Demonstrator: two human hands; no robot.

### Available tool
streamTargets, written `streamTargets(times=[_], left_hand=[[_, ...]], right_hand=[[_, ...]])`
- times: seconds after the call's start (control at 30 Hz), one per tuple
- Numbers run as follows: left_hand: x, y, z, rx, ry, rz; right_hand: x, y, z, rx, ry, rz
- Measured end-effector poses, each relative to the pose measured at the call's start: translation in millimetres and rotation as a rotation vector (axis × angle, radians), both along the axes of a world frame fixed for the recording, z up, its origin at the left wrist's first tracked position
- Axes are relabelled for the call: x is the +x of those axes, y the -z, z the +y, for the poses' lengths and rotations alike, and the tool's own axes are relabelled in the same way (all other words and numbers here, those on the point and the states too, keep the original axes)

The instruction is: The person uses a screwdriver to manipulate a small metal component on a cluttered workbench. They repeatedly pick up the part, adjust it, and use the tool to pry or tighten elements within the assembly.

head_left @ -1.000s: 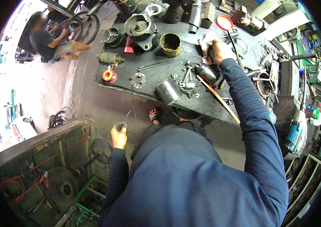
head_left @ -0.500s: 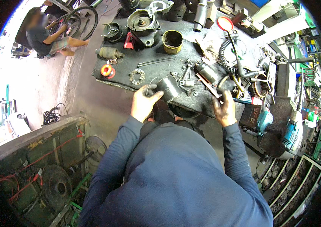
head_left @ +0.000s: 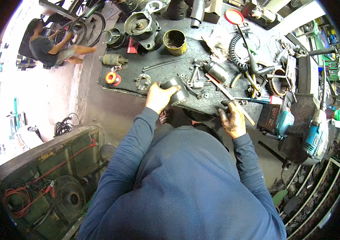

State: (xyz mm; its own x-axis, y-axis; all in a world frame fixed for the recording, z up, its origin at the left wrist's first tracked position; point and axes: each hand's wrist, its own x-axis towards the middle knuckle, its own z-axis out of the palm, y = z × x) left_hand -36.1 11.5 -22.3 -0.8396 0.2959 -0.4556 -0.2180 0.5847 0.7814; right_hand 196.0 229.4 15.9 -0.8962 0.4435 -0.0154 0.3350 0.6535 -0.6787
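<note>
My left hand (head_left: 160,97) grips the near left side of a dark metal cylinder (head_left: 181,94), thumb over its top. The cylinder, which looks like a motor housing, is at the bench's front edge. To its right, my right hand (head_left: 232,119) has its fingers apart and bent, with nothing visible in them. Just beside its fingertips lies a long flat strip (head_left: 247,114), reddish at its far end, sticking out past the edge. A notched metal ring (head_left: 143,81) lies left of the cylinder. Small metal parts (head_left: 196,76) are scattered beyond it.
The dark bench (head_left: 130,90) holds a yellow-rimmed can (head_left: 175,42), a metal housing (head_left: 142,27), a second cylinder (head_left: 218,72) and a coiled black cord (head_left: 236,52). Teal power tools (head_left: 312,138) stand at right. A wheeled metal frame (head_left: 38,168) is at lower left. Another person (head_left: 44,49) sits beside a bicycle.
My left hand has closed further over the cylinder, and a thin wire by its fingers no longer shows. My right hand has let go of the strip and moved slightly nearer to me.
</note>
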Motion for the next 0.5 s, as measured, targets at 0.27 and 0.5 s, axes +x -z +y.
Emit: streamTargets(times=[0.27,0.5], left_hand=[[-54,-8,21,0.077,-0.008,0.105],[-74,17,16,-0.041,-0.008,0.097]], right_hand=[[-1,6,14,0.035,-0.03,0.015],[3,5,-4,-0.014,-0.024,-0.018]])
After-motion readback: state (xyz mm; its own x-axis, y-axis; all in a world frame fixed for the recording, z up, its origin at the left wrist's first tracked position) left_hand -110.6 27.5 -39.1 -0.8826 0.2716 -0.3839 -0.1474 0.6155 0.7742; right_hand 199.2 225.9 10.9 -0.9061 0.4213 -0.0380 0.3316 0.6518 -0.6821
